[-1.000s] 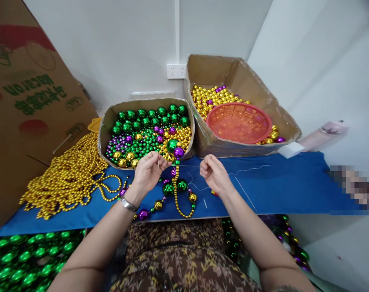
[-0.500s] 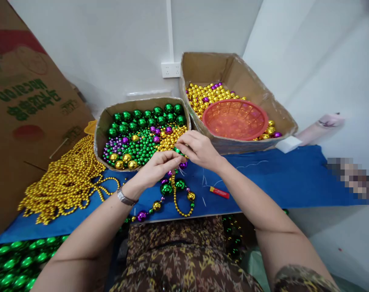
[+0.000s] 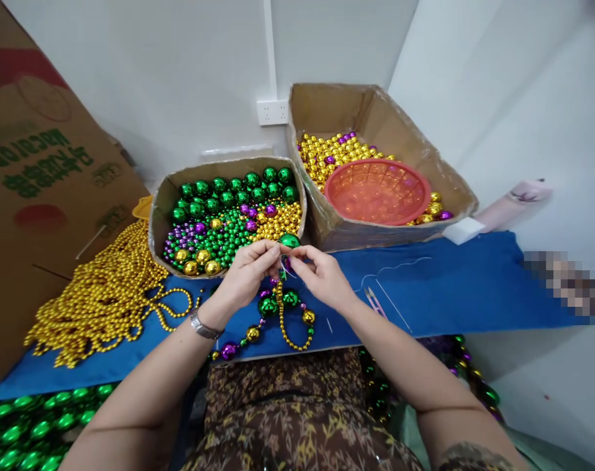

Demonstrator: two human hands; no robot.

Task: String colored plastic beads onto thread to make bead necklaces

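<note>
Blue surface [image 3: 454, 294] carries, as I watch remotely, a bead box [image 3: 228, 167] along its far edge. My beaded garland [image 3: 268, 305] lies left of centre, reaching the near edge. At its far end my left hand [image 3: 251, 271] and right hand [image 3: 321, 278] sit close together, fingertips pinched narrow on white thread [image 3: 285, 267].

The bead strand [image 3: 268, 305] mixes green, purple and gold; at six o'clock, yellow sprigs pattern the brown garment [image 3: 297, 432].

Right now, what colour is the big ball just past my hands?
The big ball is green, clearest in head view.
</note>
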